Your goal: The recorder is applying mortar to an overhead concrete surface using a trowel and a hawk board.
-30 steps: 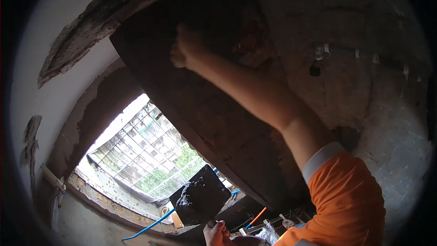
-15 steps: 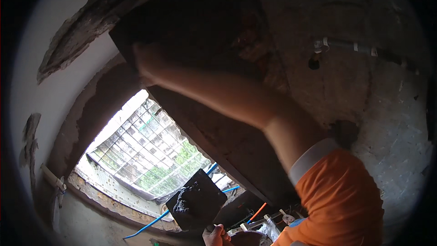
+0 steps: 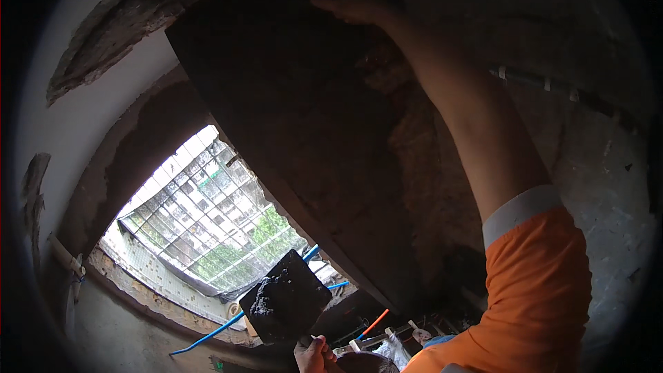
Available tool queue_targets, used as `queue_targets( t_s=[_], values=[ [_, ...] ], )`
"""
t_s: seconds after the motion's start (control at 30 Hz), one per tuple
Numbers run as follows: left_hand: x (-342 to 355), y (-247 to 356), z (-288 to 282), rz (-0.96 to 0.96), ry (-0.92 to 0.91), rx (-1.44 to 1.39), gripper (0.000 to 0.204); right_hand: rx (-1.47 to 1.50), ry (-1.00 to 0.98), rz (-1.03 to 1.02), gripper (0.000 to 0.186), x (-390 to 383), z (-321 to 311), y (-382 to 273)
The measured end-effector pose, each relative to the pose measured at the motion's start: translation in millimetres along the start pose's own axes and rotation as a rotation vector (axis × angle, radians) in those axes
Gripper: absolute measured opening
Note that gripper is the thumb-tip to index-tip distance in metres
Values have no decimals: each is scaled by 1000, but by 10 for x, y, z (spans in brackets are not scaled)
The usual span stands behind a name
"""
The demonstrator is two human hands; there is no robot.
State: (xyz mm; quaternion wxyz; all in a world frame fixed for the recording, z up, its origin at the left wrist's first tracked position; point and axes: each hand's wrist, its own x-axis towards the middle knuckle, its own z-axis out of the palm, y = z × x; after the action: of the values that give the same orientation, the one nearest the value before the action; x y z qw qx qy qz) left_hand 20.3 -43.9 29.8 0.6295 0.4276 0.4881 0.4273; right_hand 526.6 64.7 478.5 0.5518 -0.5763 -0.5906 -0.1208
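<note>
My left hand [image 3: 314, 354], at the lower middle, is closed round the handle of a square, dark plasterer's hawk [image 3: 290, 297]. A wet, glossy patch, like mortar, shows on the hawk's left part. My right arm, in an orange sleeve, stretches up across the view. At its end my right hand [image 3: 352, 3] is up against the dark, wet-looking wall surface [image 3: 297, 97], its fingers curled. Whatever it grips is lost in the shadow. Rough brown patches mark the wall beside the right forearm.
Left of the dark wall is a bright window opening [image 3: 207, 214] with a grid of bars. A blue pipe [image 3: 207, 342] runs behind the hawk. Near my left hand are an orange rod [image 3: 373, 323], a white bag [image 3: 394, 352] and a round container rim [image 3: 362, 360]. Piping [image 3: 545, 84] crosses the right wall.
My right hand has swept up and right, from the wall's edge above the window to high on the dark surface. The hawk and left hand sit slightly further left.
</note>
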Motion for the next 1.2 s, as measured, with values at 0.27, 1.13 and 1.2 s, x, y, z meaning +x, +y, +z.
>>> queue_targets(
  t_s=[0.27, 1.13, 1.2],
  values=[
    [30, 52, 44, -51, -19, 43, 15, -154, 163, -198, 43, -968, 593, 531],
    [122, -30, 21, -132, -81, 86, 15, -53, 625, -341, 43, -1338, 1033, 1679],
    [123, -43, 0, -139, -63, 57, 15, 395, 349, 371, 47, -1370, 943, 1642]
  ],
)
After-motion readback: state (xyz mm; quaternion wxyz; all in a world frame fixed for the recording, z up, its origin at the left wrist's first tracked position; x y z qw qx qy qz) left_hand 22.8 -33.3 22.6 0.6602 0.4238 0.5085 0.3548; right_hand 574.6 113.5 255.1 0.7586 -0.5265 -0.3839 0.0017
